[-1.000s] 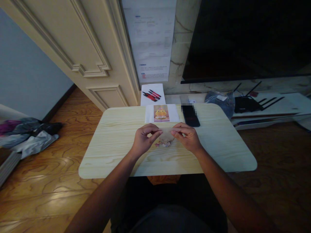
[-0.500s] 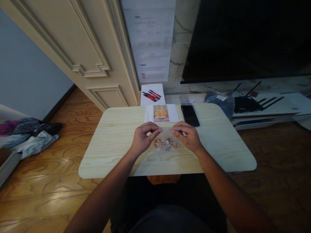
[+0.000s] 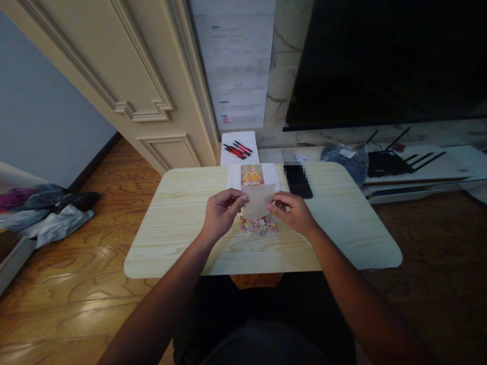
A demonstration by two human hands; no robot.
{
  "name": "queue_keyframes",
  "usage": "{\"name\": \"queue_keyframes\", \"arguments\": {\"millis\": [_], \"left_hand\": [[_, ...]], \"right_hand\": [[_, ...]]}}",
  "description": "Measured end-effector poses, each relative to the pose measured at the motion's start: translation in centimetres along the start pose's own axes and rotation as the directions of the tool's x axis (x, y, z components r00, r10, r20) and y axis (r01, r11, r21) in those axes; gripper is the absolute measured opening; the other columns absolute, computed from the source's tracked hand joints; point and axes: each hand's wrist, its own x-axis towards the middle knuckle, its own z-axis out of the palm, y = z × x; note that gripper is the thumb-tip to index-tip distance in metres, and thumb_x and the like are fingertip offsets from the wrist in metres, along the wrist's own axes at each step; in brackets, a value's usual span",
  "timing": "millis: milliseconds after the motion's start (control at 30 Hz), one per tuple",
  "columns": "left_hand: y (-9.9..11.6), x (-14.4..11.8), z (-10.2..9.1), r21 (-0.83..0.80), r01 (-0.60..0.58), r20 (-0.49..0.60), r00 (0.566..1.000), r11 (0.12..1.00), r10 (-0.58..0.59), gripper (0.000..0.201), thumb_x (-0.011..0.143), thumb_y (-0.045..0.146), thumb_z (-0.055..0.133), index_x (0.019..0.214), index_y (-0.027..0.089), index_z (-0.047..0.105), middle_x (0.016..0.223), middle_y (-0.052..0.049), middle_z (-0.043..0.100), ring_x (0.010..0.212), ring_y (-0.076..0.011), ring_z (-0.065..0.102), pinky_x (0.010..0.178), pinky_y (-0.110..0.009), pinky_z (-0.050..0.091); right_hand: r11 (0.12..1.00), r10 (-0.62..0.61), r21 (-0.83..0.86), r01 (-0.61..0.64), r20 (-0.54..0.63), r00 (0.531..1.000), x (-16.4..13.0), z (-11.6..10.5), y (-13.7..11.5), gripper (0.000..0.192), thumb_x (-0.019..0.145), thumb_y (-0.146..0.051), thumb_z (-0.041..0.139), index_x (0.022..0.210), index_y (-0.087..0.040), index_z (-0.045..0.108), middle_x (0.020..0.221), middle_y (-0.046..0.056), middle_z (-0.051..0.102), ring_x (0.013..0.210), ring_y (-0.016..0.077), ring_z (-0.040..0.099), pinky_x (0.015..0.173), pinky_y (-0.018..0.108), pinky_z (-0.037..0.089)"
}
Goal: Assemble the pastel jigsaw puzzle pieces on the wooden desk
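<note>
Head view. Left hand (image 3: 219, 215): fingers pinched on the left edge of a small translucent bag (image 3: 257, 201). Right hand (image 3: 293, 214): fingers pinched on the bag's right edge. The bag is held between both hands, raised above the counter (image 3: 182, 223), its upper part standing in front of the picture card.

Puzzle pieces (image 3: 257, 225): a small loose heap of pastel pieces lying on the counter directly under the bag, between the two hands.

Picture card (image 3: 252, 176): white sheet with a yellow cartoon figure, flat at the far edge of the counter, partly covered by the bag.

Phone (image 3: 298, 181): dark, flat, just right of the card.

Pens (image 3: 236, 149): red and black, on white paper beyond the counter.

Router (image 3: 385, 163): black, with antennas, on the low shelf to the right.
</note>
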Motion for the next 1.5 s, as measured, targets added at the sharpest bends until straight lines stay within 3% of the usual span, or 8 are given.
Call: {"name": "queue_keyframes", "arguments": {"millis": [300, 500, 700, 833, 1067, 1267, 1367, 1500], "left_hand": [[-1.0, 0.8, -3.6, -0.099, 0.096, -0.254, 0.960, 0.990, -0.119, 0.033, 0.087, 0.046, 0.090, 0.084, 0.017, 0.074, 0.064, 0.001, 0.069, 0.051, -0.0089, 0.060, 0.050, -0.021, 0.050], [-2.4, 1.0, -9.2, -0.099, 0.199, -0.488, 0.844, 0.975, -0.222, 0.046, 0.071, 0.048, 0.095, 0.090, 0.014, 0.070, 0.075, -0.002, 0.075, 0.058, -0.0122, 0.068, 0.056, -0.025, 0.060], [-4.0, 1.0, -14.2, -0.102, 0.300, -0.598, 0.744, 0.949, -0.299, 0.044, 0.068, 0.029, 0.090, 0.103, 0.014, 0.066, 0.080, -0.004, 0.079, 0.061, -0.0147, 0.073, 0.063, -0.029, 0.065], [-4.7, 1.0, -15.6, -0.063, 0.329, -0.662, 0.692, 0.942, -0.286, 0.052, 0.070, 0.018, 0.084, 0.117, 0.016, 0.060, 0.078, -0.001, 0.076, 0.060, -0.0164, 0.075, 0.066, -0.030, 0.065], [-5.8, 0.5, -16.8, 0.248, 0.462, -0.666, 0.720, 0.852, -0.196, 0.048, 0.070, 0.022, 0.081, 0.116, 0.014, 0.070, 0.084, -0.002, 0.072, 0.064, -0.0157, 0.069, 0.061, -0.025, 0.054], [-7.1, 0.3, -18.3, 0.539, 0.529, -0.643, 0.761, 0.655, -0.085, 0.046, 0.073, 0.030, 0.083, 0.115, 0.013, 0.076, 0.104, -0.008, 0.073, 0.076, -0.0204, 0.066, 0.083, -0.039, 0.059], [-7.2, 0.1, -18.7, 0.641, 0.508, -0.602, 0.798, 0.575, -0.033, 0.043, 0.077, 0.034, 0.081, 0.114, 0.013, 0.078, 0.098, -0.008, 0.069, 0.084, -0.0262, 0.066, 0.097, -0.048, 0.059], [-6.4, -0.1, -17.4, 0.775, 0.362, -0.511, 0.841, 0.518, 0.177, 0.038, 0.084, 0.037, 0.076, 0.115, 0.015, 0.080, 0.110, -0.013, 0.067, 0.100, -0.0311, 0.065, 0.104, -0.051, 0.056]], "right_hand": [[0.996, 0.053, -0.076, -0.052, 0.008, 0.999, -0.2, -0.2, 1.3, 0.018, 0.100, -0.035, 0.078, 0.108, -0.022, 0.088, 0.101, 0.006, 0.087, 0.066, 0.0138, 0.064, 0.062, 0.029, 0.050], [0.983, 0.099, -0.167, -0.080, 0.108, 0.989, -1.4, -0.6, 1.8, 0.022, 0.100, -0.033, 0.077, 0.118, -0.022, 0.084, 0.111, 0.009, 0.086, 0.077, 0.0170, 0.071, 0.059, 0.028, 0.051], [0.956, 0.040, -0.291, 0.023, 0.211, 0.977, -2.5, 0.0, 0.8, 0.036, 0.099, -0.030, 0.083, 0.135, -0.028, 0.078, 0.129, 0.009, 0.080, 0.118, 0.0279, 0.073, 0.103, 0.048, 0.061], [0.940, 0.018, -0.333, 0.076, 0.268, 0.963, -2.6, 0.9, 0.2, 0.046, 0.096, -0.030, 0.087, 0.141, -0.029, 0.076, 0.132, 0.012, 0.076, 0.125, 0.0314, 0.069, 0.111, 0.053, 0.058], [0.922, 0.030, -0.377, 0.093, 0.307, 0.951, -2.0, 2.3, 0.1, 0.039, 0.100, -0.029, 0.084, 0.138, -0.026, 0.078, 0.127, 0.012, 0.076, 0.123, 0.0314, 0.068, 0.111, 0.055, 0.058], [0.939, 0.019, -0.335, 0.080, 0.281, 0.959, -1.9, 2.5, 0.9, 0.030, 0.098, -0.023, 0.085, 0.128, -0.028, 0.082, 0.122, 0.009, 0.078, 0.117, 0.0277, 0.072, 0.109, 0.050, 0.059], [0.947, 0.030, -0.314, 0.061, 0.278, 0.960, -1.7, 2.2, 1.1, 0.028, 0.099, -0.022, 0.083, 0.126, -0.027, 0.082, 0.123, 0.009, 0.079, 0.117, 0.0270, 0.074, 0.108, 0.049, 0.060], [0.948, 0.038, -0.315, 0.055, 0.281, 0.959, -1.4, 1.9, 1.1, 0.023, 0.099, -0.019, 0.081, 0.121, -0.026, 0.082, 0.121, 0.009, 0.079, 0.114, 0.0263, 0.075, 0.105, 0.046, 0.060]]}}
